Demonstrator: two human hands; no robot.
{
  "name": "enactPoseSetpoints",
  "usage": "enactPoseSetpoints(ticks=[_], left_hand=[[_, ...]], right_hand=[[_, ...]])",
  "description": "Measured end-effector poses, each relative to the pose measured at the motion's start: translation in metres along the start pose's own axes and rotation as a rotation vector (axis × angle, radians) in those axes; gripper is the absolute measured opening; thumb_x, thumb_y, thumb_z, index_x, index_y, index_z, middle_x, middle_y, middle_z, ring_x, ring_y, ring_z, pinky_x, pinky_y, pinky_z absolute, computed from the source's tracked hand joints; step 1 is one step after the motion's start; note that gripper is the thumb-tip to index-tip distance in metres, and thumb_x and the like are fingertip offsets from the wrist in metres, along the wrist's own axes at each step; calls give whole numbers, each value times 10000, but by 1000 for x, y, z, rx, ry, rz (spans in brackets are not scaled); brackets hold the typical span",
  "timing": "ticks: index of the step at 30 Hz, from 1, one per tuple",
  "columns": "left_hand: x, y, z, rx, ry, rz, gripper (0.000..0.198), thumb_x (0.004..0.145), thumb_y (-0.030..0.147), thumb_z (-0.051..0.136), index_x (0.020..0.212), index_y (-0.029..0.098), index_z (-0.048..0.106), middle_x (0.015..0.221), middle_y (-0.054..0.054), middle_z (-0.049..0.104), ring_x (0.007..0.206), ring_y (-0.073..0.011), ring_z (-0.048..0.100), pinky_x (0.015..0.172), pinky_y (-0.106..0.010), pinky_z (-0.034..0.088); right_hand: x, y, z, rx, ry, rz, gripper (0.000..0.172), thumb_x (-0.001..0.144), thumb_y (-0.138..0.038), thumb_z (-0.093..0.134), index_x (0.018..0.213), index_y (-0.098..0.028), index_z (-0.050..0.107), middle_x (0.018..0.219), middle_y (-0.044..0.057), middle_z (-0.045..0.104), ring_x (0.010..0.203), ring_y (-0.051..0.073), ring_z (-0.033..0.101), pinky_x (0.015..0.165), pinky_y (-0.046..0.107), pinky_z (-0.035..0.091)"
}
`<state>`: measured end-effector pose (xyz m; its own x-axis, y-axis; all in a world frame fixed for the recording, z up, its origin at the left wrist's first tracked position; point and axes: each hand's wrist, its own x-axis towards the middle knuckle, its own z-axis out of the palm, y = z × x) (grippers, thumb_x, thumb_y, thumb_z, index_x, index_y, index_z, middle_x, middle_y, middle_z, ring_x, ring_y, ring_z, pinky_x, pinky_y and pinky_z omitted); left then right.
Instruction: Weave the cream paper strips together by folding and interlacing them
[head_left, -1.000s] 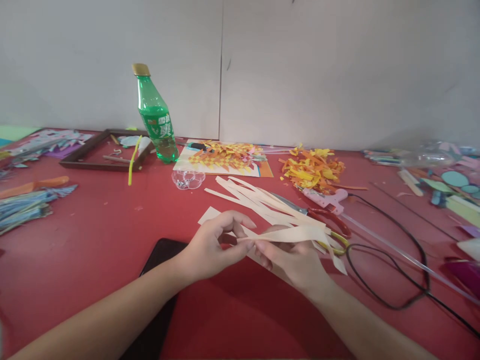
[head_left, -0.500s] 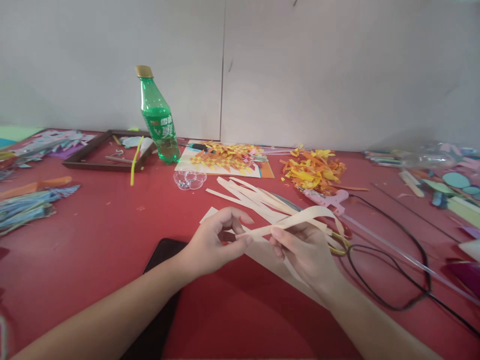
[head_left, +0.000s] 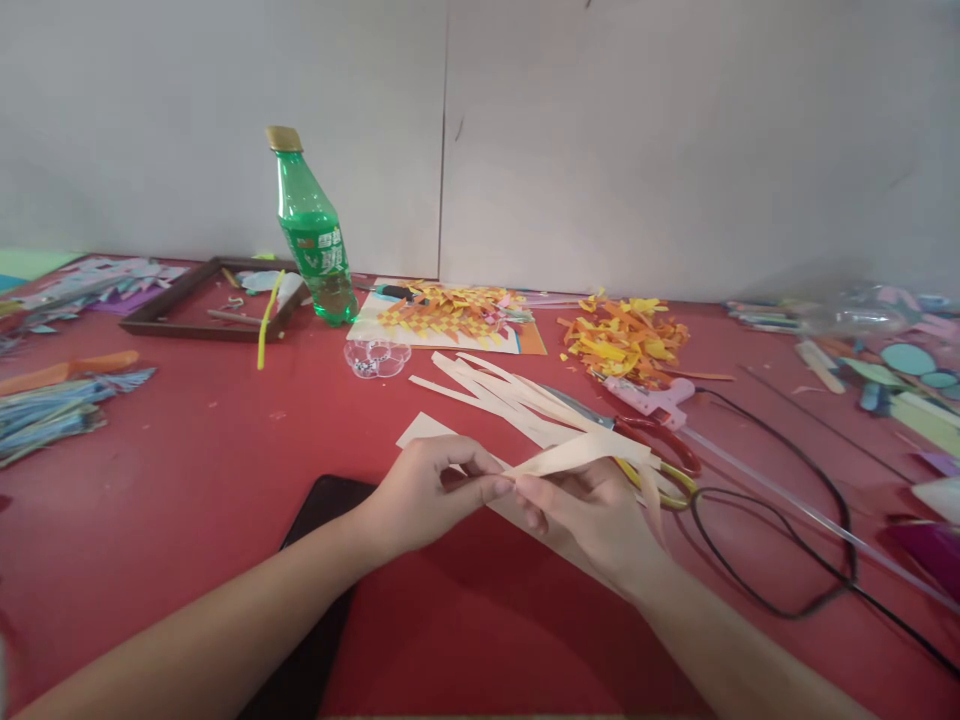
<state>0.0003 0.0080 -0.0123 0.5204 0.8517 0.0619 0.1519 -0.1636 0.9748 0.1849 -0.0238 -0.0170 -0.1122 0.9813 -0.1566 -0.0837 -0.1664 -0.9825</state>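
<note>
A cream paper strip (head_left: 581,453) is pinched at one end between my two hands, its rest bending over to the right and hanging down. My left hand (head_left: 431,495) closes thumb and forefinger on the tip. Right beside it, my right hand (head_left: 592,515) grips the strip with thumb and fingers, the fingertips of both hands almost touching. Under the hands lies a cream paper sheet (head_left: 420,430). More cream strips (head_left: 487,392) are spread just beyond. Scissors with red and yellow handles (head_left: 660,440) lie partly beneath the strips, behind my right hand.
A pink glue gun (head_left: 652,397) with a black cord (head_left: 814,460) lies to the right. Orange and yellow paper pieces (head_left: 626,335) are heaped behind it. A green bottle (head_left: 315,240) stands by a brown frame (head_left: 172,325). A black flat object (head_left: 315,540) lies under my left forearm.
My right hand has moved left along the strip, up to my left fingertips. My left fingers have closed on the end, and the strip's loop has flattened.
</note>
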Motion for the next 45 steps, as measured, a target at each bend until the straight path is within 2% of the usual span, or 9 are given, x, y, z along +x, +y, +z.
enactPoseSetpoints(ticks=[4, 9, 19, 25, 29, 31, 36, 41, 45], left_hand=[[0, -1, 0, 26, -8, -34, 208, 840, 350, 639, 763, 158, 662, 747, -36, 686, 697, -143, 599, 646, -251, 464], [0, -1, 1, -1, -10, -53, 216, 838, 360, 635, 768, 156, 646, 745, -33, 667, 694, -140, 581, 658, -258, 454], [3, 1, 1, -28, -59, -76, 240, 834, 380, 634, 745, 159, 610, 747, -22, 640, 700, -134, 553, 667, -259, 444], [1, -2, -2, -53, -53, -39, 235, 851, 353, 620, 735, 154, 571, 707, 2, 581, 654, -105, 497, 625, -229, 406], [-1, -1, -4, -147, -207, -70, 251, 866, 362, 599, 734, 154, 552, 657, 20, 545, 584, -89, 485, 565, -212, 392], [-2, 0, -4, -142, -256, -69, 259, 876, 375, 588, 753, 148, 575, 673, 2, 583, 596, -100, 517, 568, -219, 408], [-1, 3, -3, -76, -192, 48, 202, 867, 319, 621, 796, 138, 678, 818, -60, 726, 778, -149, 647, 729, -249, 481], [1, -1, -1, 5, -83, -10, 190, 835, 306, 653, 763, 134, 686, 797, -64, 733, 735, -149, 648, 683, -251, 483], [0, -4, -1, 7, -67, -55, 203, 816, 330, 672, 743, 141, 682, 759, -44, 720, 689, -129, 622, 640, -233, 462]], right_hand=[[3, -1, -3, -67, 9, -52, 276, 729, -391, 749, 592, -163, 677, 513, 6, 615, 430, 100, 537, 441, 232, 457], [5, -2, -4, -46, 38, -40, 292, 726, -403, 755, 582, -161, 676, 491, 5, 614, 397, 92, 523, 414, 228, 455], [6, 6, -8, 78, 49, -69, 217, 750, -346, 757, 633, -174, 698, 531, -4, 644, 385, 82, 541, 396, 207, 477], [10, 9, -15, 77, 5, -119, 157, 787, -303, 733, 698, -175, 718, 598, 9, 680, 444, 93, 583, 430, 208, 491], [9, 9, -16, 50, -36, -147, 187, 765, -287, 754, 646, -159, 687, 516, -5, 645, 411, 92, 569, 424, 206, 478], [8, 8, -14, 56, -67, -115, 208, 755, -295, 762, 630, -153, 674, 491, -8, 636, 392, 89, 557, 414, 205, 467], [4, 11, -9, 89, -178, -18, 214, 762, -297, 758, 633, -138, 693, 490, -7, 623, 401, 73, 548, 406, 179, 448], [5, 8, -7, 164, -161, -15, 147, 763, -282, 758, 696, -157, 718, 589, 0, 665, 456, 74, 585, 426, 170, 465], [4, 1, -6, 97, -150, -50, 189, 786, -295, 734, 670, -148, 711, 525, -6, 636, 449, 71, 575, 448, 171, 471]])
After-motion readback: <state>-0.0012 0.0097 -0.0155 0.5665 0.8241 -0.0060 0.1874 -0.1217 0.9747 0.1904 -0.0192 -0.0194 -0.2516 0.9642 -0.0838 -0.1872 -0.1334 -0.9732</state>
